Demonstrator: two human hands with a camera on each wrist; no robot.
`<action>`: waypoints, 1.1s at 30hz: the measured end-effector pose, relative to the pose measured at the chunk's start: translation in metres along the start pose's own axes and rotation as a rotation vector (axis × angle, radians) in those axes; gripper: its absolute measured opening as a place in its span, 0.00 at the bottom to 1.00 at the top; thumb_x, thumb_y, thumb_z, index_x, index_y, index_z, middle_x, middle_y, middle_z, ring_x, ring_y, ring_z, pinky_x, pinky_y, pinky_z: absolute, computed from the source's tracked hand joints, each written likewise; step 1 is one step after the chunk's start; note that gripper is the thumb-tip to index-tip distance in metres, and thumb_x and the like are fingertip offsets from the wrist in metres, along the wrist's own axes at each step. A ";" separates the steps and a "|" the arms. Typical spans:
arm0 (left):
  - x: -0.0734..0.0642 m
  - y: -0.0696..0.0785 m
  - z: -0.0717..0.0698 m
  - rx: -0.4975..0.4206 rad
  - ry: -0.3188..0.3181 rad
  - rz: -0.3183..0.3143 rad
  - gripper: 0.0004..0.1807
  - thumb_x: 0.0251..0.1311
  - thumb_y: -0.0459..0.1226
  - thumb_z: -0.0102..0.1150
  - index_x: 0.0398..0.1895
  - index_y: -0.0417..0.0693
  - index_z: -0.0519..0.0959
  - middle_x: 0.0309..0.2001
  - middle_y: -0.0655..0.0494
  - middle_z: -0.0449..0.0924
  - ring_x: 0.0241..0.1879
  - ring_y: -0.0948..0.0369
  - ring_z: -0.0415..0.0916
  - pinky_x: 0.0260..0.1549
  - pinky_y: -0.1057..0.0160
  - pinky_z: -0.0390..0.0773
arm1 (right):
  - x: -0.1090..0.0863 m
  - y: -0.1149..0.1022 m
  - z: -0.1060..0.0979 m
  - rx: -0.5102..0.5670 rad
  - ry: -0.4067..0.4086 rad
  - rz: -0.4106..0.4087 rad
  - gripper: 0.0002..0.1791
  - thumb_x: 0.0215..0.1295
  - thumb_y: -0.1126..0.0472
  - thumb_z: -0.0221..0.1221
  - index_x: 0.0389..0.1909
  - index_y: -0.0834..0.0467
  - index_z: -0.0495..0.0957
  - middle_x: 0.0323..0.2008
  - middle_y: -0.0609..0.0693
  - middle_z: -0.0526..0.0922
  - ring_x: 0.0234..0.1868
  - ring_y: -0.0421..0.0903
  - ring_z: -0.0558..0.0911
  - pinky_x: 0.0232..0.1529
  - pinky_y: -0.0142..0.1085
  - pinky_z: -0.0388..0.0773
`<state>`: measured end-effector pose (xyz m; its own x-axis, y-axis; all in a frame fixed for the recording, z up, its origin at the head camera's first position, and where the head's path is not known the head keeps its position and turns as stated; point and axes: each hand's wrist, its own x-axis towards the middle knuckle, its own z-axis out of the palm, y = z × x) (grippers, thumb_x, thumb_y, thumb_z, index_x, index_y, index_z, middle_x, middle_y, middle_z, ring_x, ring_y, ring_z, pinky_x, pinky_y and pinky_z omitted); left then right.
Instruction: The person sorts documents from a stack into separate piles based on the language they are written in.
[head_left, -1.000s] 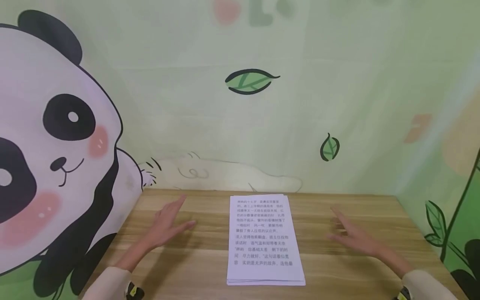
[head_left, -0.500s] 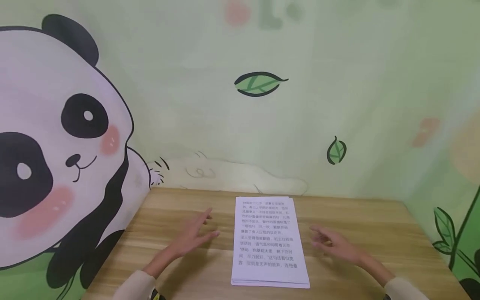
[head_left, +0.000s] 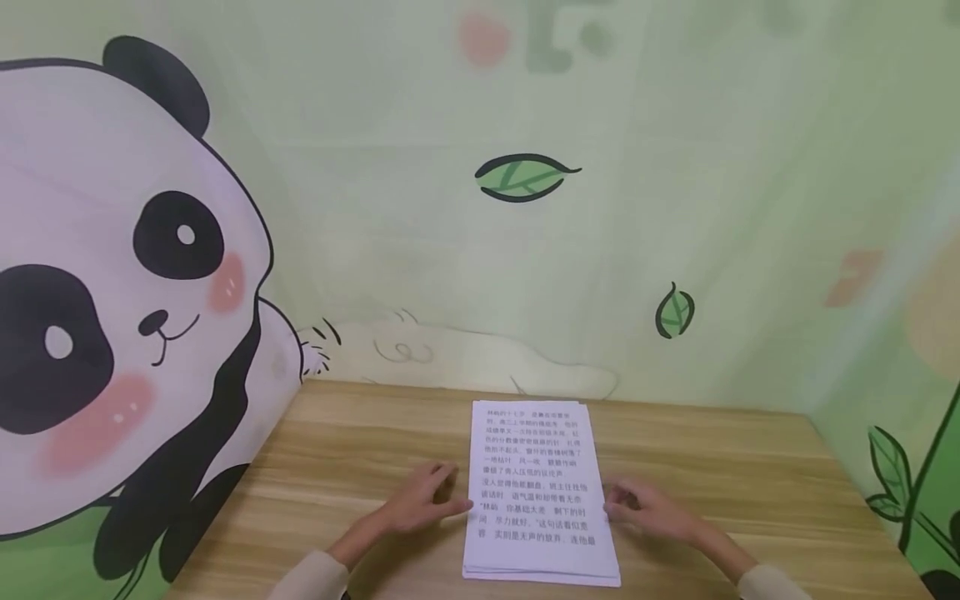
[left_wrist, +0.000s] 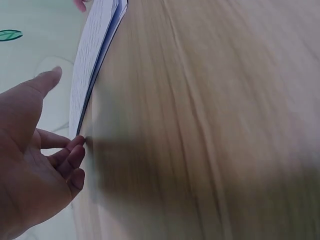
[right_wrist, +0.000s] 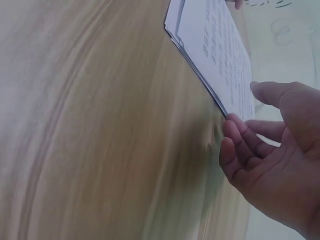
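Observation:
A thin stack of white paper sheets (head_left: pixel 534 492), printed with lines of text, lies flat on the wooden table. At its left edge is my left hand (head_left: pixel 423 502), thumb tip right at the paper's side and fingers loosely bent. My right hand (head_left: pixel 651 507) is at the opposite edge, its fingertips by the paper. In the left wrist view, the fingers (left_wrist: pixel 72 156) meet the stack's edge while the thumb stands apart above it. The right wrist view shows the same: fingers (right_wrist: pixel 237 127) at the edge, thumb raised off the sheets.
The wooden table (head_left: pixel 360 433) extends on both sides of the paper. Behind it hangs a pale green backdrop (head_left: pixel 375 208) with a large printed panda (head_left: pixel 180 333) on the left and drawn leaves.
Both hands have moved inward from either side and nearer to the body, up to the paper's edges. The stack stays on the table; the head view has shifted slightly.

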<state>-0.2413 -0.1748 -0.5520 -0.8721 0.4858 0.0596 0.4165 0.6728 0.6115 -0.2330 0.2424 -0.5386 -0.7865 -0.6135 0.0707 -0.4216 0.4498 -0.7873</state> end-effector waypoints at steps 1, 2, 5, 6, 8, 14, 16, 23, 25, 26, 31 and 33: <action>0.001 0.001 0.001 0.006 -0.001 0.001 0.39 0.65 0.56 0.62 0.66 0.34 0.72 0.52 0.43 0.75 0.50 0.55 0.69 0.45 0.61 0.70 | 0.002 0.001 0.002 -0.009 0.000 -0.009 0.24 0.73 0.63 0.57 0.62 0.75 0.71 0.38 0.55 0.83 0.39 0.35 0.78 0.39 0.28 0.75; 0.001 0.002 0.003 0.016 0.003 -0.001 0.40 0.65 0.57 0.62 0.68 0.35 0.71 0.53 0.44 0.75 0.51 0.55 0.69 0.46 0.60 0.70 | 0.003 0.002 0.004 -0.022 0.008 -0.016 0.21 0.72 0.64 0.58 0.59 0.74 0.74 0.36 0.53 0.83 0.37 0.34 0.76 0.38 0.28 0.74; 0.004 0.007 0.006 0.037 0.016 -0.008 0.39 0.64 0.56 0.63 0.69 0.38 0.73 0.54 0.43 0.75 0.52 0.54 0.68 0.46 0.58 0.69 | 0.007 0.004 0.008 -0.069 0.024 -0.013 0.13 0.70 0.64 0.59 0.51 0.68 0.78 0.31 0.50 0.79 0.33 0.33 0.73 0.33 0.28 0.72; 0.005 0.008 0.006 0.047 0.023 -0.008 0.39 0.64 0.56 0.63 0.69 0.39 0.73 0.53 0.44 0.76 0.51 0.54 0.68 0.47 0.57 0.69 | 0.007 0.003 0.009 -0.087 0.033 0.000 0.11 0.70 0.64 0.59 0.48 0.66 0.79 0.31 0.48 0.78 0.32 0.33 0.71 0.32 0.28 0.70; 0.008 0.010 0.008 0.067 0.041 -0.003 0.38 0.62 0.55 0.65 0.68 0.39 0.74 0.53 0.44 0.76 0.51 0.54 0.69 0.47 0.56 0.69 | 0.009 0.002 0.010 -0.118 0.050 0.028 0.11 0.70 0.63 0.60 0.48 0.64 0.79 0.31 0.46 0.76 0.31 0.33 0.69 0.32 0.28 0.68; 0.012 0.011 0.014 0.090 0.054 0.030 0.37 0.62 0.55 0.65 0.67 0.39 0.75 0.49 0.45 0.77 0.47 0.57 0.67 0.44 0.61 0.66 | 0.007 -0.005 0.012 -0.146 0.066 0.064 0.20 0.70 0.62 0.60 0.56 0.72 0.77 0.32 0.47 0.73 0.32 0.35 0.66 0.33 0.28 0.64; 0.012 0.012 0.015 0.076 0.048 0.027 0.38 0.63 0.54 0.65 0.68 0.39 0.74 0.48 0.46 0.77 0.46 0.58 0.66 0.43 0.62 0.63 | 0.006 -0.006 0.013 -0.142 0.059 0.070 0.21 0.70 0.62 0.60 0.56 0.73 0.77 0.32 0.47 0.73 0.33 0.35 0.66 0.33 0.28 0.64; 0.011 0.015 0.014 0.043 0.044 0.027 0.36 0.65 0.52 0.64 0.68 0.37 0.74 0.49 0.44 0.78 0.46 0.57 0.67 0.42 0.61 0.63 | 0.003 -0.008 0.015 -0.135 0.064 0.060 0.24 0.70 0.63 0.60 0.60 0.76 0.74 0.35 0.48 0.74 0.35 0.37 0.67 0.35 0.27 0.65; 0.011 0.017 0.013 0.015 0.049 0.029 0.32 0.66 0.49 0.63 0.65 0.37 0.76 0.46 0.45 0.79 0.45 0.57 0.68 0.41 0.61 0.63 | 0.002 -0.009 0.016 -0.128 0.075 0.064 0.26 0.70 0.63 0.60 0.62 0.77 0.72 0.37 0.49 0.74 0.36 0.37 0.68 0.35 0.27 0.66; 0.010 0.018 0.012 -0.004 0.054 0.026 0.30 0.66 0.48 0.63 0.64 0.37 0.77 0.45 0.46 0.79 0.44 0.57 0.68 0.41 0.62 0.63 | 0.001 -0.010 0.016 -0.120 0.079 0.070 0.27 0.70 0.63 0.60 0.62 0.78 0.72 0.37 0.50 0.75 0.37 0.37 0.68 0.36 0.27 0.67; 0.011 0.019 0.012 -0.162 0.084 -0.007 0.26 0.66 0.41 0.65 0.62 0.33 0.77 0.43 0.45 0.82 0.43 0.54 0.75 0.43 0.62 0.75 | 0.004 -0.013 0.020 0.040 0.121 0.176 0.30 0.71 0.63 0.59 0.65 0.79 0.67 0.43 0.57 0.81 0.41 0.41 0.77 0.36 0.29 0.79; 0.013 0.019 0.013 -0.243 0.102 -0.021 0.26 0.65 0.37 0.65 0.62 0.31 0.76 0.45 0.43 0.83 0.44 0.52 0.79 0.45 0.61 0.79 | 0.006 -0.013 0.022 0.124 0.158 0.224 0.29 0.70 0.64 0.60 0.65 0.78 0.68 0.44 0.61 0.83 0.41 0.44 0.81 0.34 0.32 0.82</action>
<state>-0.2411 -0.1487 -0.5504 -0.9062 0.4065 0.1164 0.3350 0.5222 0.7842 -0.2221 0.2183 -0.5418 -0.9182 -0.3952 -0.0267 -0.1790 0.4740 -0.8622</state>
